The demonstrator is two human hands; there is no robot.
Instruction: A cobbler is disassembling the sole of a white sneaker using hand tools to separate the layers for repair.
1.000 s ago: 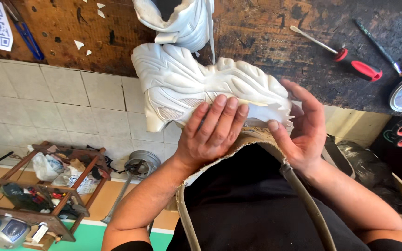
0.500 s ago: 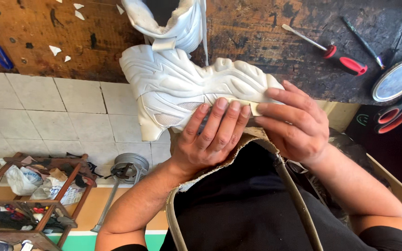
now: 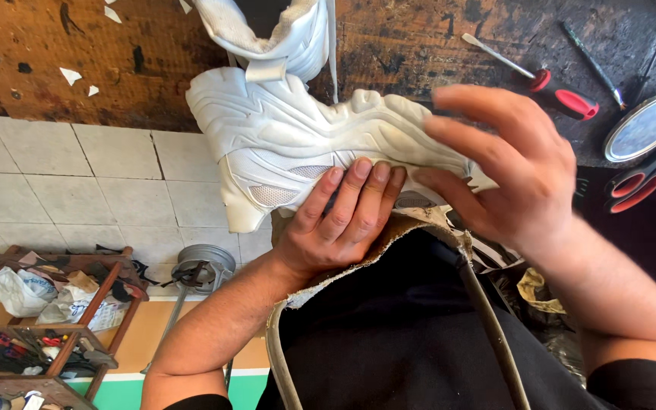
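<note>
Your support is the worn wooden workbench [image 3: 419,38], its top dark and stained. The white sneaker [image 3: 298,137] lies on it and juts over its near edge. Right of the sneaker you have a red-handled screwdriver [image 3: 548,80], then a thin dark tool [image 3: 594,64], perhaps another screwdriver. Further right sits a round tin lid [image 3: 645,125], with red-handled scissors [image 3: 639,178] just beside it. Left of the sneaker, small white scraps [image 3: 70,76] dot the wood.
</note>
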